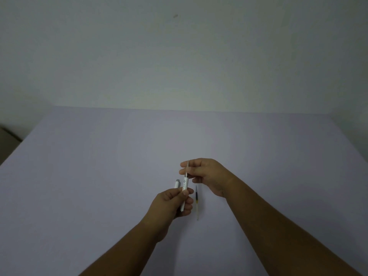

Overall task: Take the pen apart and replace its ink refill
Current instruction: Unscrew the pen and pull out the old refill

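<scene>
Two bare forearms reach in from the bottom edge over a pale lavender tabletop (99, 176) that meets a plain grey-white wall (179, 56) at its far edge.

The left hand (173, 204) is closed around a white pen barrel (184, 193), with the thumb laid across it and the fingers curled beneath. The barrel runs steeply up and away from the person, its lower end showing just under the fingers. Faint markings show on its upper part, too small to read.

From the top of the barrel a thin grey refill (187, 168) sticks out, in line with it. The right hand (207, 176) pinches this refill between the thumb and the fingertips, just above the barrel's opening; the other fingers are loosely bent. How far the refill sits inside the barrel cannot be told.

Just left of the barrel, behind the left hand's knuckles, a second white pen piece with a grey cap end (177, 183) shows. Whether it lies on the tabletop or is held in the left hand cannot be told.

A second refill (197, 202) lies on the tabletop just right of the left hand and below the right hand, touched by neither. It is a slim tube, dark at its far end, yellowish in the middle and pale at the near end, lying nearly parallel to the barrel.
</scene>
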`<state>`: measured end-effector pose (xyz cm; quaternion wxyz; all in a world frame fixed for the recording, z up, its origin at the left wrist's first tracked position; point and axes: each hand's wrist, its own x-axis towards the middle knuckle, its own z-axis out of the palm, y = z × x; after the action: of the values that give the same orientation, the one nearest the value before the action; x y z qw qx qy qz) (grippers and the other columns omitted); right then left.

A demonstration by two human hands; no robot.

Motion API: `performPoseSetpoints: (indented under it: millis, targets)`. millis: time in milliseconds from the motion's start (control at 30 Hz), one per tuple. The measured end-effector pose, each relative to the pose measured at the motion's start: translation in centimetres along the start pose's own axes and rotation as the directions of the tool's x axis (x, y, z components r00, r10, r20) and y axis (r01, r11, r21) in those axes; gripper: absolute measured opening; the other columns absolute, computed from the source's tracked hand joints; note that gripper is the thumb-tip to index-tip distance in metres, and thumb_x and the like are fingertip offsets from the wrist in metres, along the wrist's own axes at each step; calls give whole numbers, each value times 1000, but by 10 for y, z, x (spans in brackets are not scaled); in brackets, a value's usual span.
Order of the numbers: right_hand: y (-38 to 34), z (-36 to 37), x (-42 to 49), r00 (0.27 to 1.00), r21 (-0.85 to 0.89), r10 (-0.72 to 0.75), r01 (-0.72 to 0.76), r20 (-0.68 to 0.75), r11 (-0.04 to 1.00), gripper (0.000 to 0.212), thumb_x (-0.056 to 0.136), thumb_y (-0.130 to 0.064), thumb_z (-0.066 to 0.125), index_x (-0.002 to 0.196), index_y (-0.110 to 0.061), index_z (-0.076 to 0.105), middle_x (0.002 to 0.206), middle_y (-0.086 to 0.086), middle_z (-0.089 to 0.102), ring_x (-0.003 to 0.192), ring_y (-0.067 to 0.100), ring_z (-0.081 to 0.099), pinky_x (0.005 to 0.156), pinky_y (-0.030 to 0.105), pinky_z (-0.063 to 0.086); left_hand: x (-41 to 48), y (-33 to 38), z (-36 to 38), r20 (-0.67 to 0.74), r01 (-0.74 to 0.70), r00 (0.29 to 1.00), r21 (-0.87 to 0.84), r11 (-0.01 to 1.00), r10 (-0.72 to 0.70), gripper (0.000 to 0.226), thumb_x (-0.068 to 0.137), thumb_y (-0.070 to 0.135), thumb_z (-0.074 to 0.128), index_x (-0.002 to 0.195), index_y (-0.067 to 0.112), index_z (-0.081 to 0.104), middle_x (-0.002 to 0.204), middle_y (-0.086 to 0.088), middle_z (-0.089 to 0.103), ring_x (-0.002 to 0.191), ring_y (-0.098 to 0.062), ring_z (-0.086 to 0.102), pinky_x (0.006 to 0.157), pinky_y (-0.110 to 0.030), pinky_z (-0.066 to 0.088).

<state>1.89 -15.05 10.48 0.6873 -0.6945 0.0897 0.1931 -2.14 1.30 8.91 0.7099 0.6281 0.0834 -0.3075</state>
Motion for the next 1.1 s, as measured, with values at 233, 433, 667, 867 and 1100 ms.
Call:
performPoseSetpoints:
  millis: [233, 433, 667, 867, 1100]
  targets:
    - [0, -2, 3, 999, -23, -28, 27, -18, 999, 11, 84, -11, 63, 89, -17, 70, 84, -2, 71, 80, 11, 64, 71, 23, 47, 0, 0, 0, 6, 4, 1000, -2, 1000, -4, 23, 93, 18, 52, 87, 13, 74, 66, -5, 69, 61, -16, 64, 61, -24, 57]
    - [-1, 2, 4, 996, -109, 4, -14, -93, 994, 22, 76, -32, 73, 88, -14, 68, 81, -2, 68, 75, 11, 59, 66, 23, 47, 0, 1, 0, -10, 2, 1000, 14, 1000, -2, 22, 93, 18, 52, 90, 11, 73, 66, -5, 69, 62, -16, 64, 61, -24, 56]
    - [-4, 0, 2, 1000, -31, 14, -14, -12, 999, 11, 84, -22, 64, 92, -18, 71, 88, -2, 74, 81, 10, 64, 69, 22, 48, -3, 2, 2, -27, 2, 1000, 31, 1000, -1, 23, 93, 17, 50, 88, 13, 72, 66, -4, 69, 62, -17, 63, 62, -25, 58]
    - [-2, 5, 1, 995, -90, -15, 6, -98, 996, 6, 79, -21, 70, 81, -16, 68, 76, -1, 68, 71, 11, 59, 65, 24, 47, -4, 1, 2, -13, -2, 1000, 26, 1000, 2, 23, 93, 18, 52, 87, 14, 73, 66, -4, 69, 61, -16, 64, 61, -24, 57]
    - [-6, 6, -3, 999, -44, -22, 20, -46, 999, 17, 88, -12, 57, 90, -23, 70, 84, -6, 74, 80, 7, 66, 69, 21, 47, -6, -1, 0, -18, -2, 1000, 22, 1000, 3, 23, 93, 18, 51, 89, 12, 72, 65, -4, 69, 60, -15, 64, 61, -24, 58]
